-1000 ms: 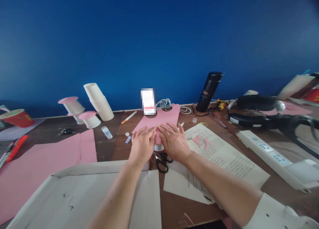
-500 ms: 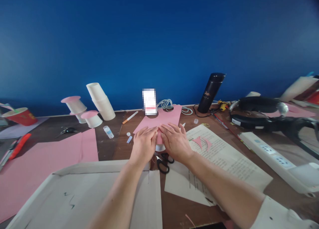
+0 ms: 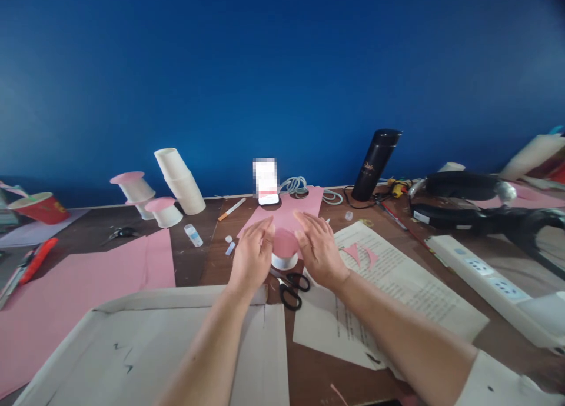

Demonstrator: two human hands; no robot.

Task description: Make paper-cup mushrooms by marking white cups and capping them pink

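A pink paper disc [image 3: 286,241] lies on top of a white paper cup [image 3: 285,262] at the middle of the desk. To its left is my left hand [image 3: 252,254], fingers stretched forward and holding nothing. My right hand [image 3: 324,252] flanks the other side, likewise open with fingers extended. Whether either hand still brushes the disc's rim, I cannot tell. Just in front of the cup lie black-handled scissors [image 3: 290,299], their blades partly hidden. Behind the hands spreads a pink sheet [image 3: 304,205] with rounded cutouts along its far edge.
Left stand pink-topped cups [image 3: 164,213] and stacked white cups [image 3: 180,182], with a small bottle [image 3: 193,235] nearby. A lit phone [image 3: 268,185] and black flask [image 3: 376,166] are at the back. Printed paper [image 3: 410,276], a power strip [image 3: 485,279] and a white box lid [image 3: 176,347] lie closer.
My hands have lifted and parted from the pink disc, where they were pressed together with fingertips meeting. The disc and more of the cup now show between them.
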